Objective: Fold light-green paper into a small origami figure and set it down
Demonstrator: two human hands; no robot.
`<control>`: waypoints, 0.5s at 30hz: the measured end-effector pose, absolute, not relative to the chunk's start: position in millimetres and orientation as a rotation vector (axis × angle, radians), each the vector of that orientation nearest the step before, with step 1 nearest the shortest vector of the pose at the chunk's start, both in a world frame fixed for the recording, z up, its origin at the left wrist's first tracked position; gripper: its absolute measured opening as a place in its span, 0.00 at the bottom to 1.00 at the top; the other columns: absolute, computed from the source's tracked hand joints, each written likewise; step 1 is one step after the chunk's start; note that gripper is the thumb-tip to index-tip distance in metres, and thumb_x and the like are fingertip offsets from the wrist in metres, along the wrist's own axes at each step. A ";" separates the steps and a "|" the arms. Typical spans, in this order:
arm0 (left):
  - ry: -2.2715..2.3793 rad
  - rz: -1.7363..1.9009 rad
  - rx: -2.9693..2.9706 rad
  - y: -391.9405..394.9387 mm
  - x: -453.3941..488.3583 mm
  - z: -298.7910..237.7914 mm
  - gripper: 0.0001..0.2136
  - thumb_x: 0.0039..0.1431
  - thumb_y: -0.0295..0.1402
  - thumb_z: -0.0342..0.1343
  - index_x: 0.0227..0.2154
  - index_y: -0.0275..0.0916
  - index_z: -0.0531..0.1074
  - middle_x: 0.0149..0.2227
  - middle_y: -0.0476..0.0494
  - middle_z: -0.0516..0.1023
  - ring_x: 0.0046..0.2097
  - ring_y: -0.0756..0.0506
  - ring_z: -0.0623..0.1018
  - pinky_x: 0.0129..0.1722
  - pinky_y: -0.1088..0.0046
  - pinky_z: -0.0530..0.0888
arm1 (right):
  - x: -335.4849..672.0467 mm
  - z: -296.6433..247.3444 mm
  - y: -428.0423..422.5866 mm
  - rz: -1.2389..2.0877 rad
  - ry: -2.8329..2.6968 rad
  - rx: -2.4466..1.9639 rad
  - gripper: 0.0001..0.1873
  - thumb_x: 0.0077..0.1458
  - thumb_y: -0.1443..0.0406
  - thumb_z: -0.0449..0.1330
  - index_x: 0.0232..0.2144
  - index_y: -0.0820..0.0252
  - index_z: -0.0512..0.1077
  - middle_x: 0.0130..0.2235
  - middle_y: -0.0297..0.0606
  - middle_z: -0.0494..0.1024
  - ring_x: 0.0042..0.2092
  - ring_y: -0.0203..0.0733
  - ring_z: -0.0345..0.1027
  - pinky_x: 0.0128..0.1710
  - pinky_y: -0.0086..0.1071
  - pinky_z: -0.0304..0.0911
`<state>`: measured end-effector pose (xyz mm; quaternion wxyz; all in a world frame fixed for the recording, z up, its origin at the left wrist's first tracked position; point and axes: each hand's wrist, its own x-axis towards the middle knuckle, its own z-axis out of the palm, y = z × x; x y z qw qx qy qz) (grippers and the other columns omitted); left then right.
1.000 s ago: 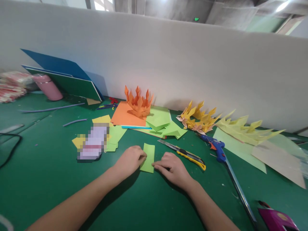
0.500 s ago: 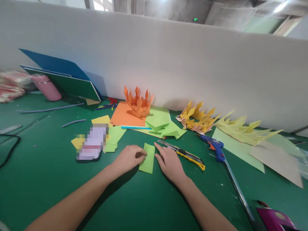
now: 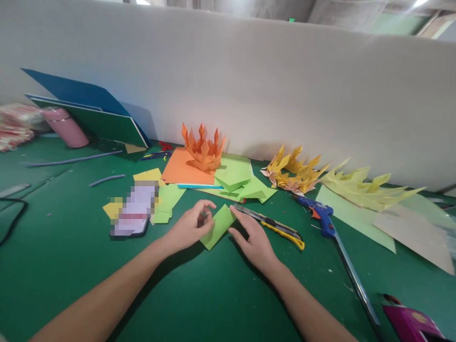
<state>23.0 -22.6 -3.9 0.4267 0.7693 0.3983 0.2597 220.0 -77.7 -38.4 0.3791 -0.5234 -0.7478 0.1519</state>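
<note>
A folded strip of light green paper (image 3: 218, 229) lies tilted on the green tabletop between my hands. My left hand (image 3: 192, 225) is at its left side, the thumb touching the paper and the other fingers curved and apart from it. Against the paper's upper right corner rests the fingertip of my right hand (image 3: 254, 237), whose fingers are stretched out, the thumb held away. A yellow and black utility knife (image 3: 276, 227) with its blade out lies just beyond my right hand, its blade tip close to the fingers.
A phone (image 3: 137, 209) lies on yellow and green paper at left. Behind stand an orange paper crown (image 3: 204, 154) on paper sheets and a yellow paper crown (image 3: 294, 168). A blue glue gun (image 3: 322, 216) is at right, with a magenta tape measure (image 3: 409, 323) nearer me.
The green paper has turned clockwise, its upper end now against my right fingertips. My left fingers have lifted and spread off it, leaving the thumb at its edge. The view has shifted slightly.
</note>
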 end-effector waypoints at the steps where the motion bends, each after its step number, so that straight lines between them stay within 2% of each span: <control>1: 1.026 0.653 1.948 -21.3 22.7 -3.3 0.10 0.54 0.32 0.50 0.40 0.39 0.65 0.30 0.51 0.69 0.27 0.52 0.69 0.28 0.76 0.67 | 220.4 -39.1 -78.1 0.395 -1.892 -1.344 0.25 0.60 0.61 0.50 0.59 0.57 0.57 0.55 0.44 0.68 0.55 0.46 0.63 0.54 0.43 0.60; 5: 1.122 0.688 2.074 -18.8 22.4 2.2 0.05 0.52 0.32 0.53 0.30 0.38 0.73 0.31 0.47 0.76 0.31 0.49 0.73 0.32 0.73 0.69 | 220.1 -39.0 -79.3 0.389 -1.883 -1.368 0.24 0.60 0.61 0.49 0.58 0.60 0.60 0.54 0.45 0.70 0.54 0.47 0.64 0.53 0.42 0.62; 10: 1.212 0.787 2.033 -21.1 23.4 5.3 0.04 0.51 0.31 0.56 0.27 0.38 0.75 0.29 0.48 0.79 0.31 0.48 0.75 0.33 0.73 0.71 | 219.3 -37.0 -80.4 0.347 -1.963 -1.363 0.25 0.61 0.62 0.46 0.60 0.61 0.56 0.56 0.46 0.67 0.56 0.46 0.62 0.55 0.43 0.60; 15: 1.256 0.814 1.992 -20.0 22.9 3.8 0.03 0.50 0.31 0.57 0.26 0.39 0.75 0.28 0.49 0.80 0.30 0.48 0.76 0.32 0.74 0.72 | 217.2 -35.4 -82.1 0.317 -2.070 -1.306 0.27 0.62 0.62 0.45 0.62 0.60 0.51 0.61 0.46 0.60 0.61 0.47 0.54 0.57 0.45 0.56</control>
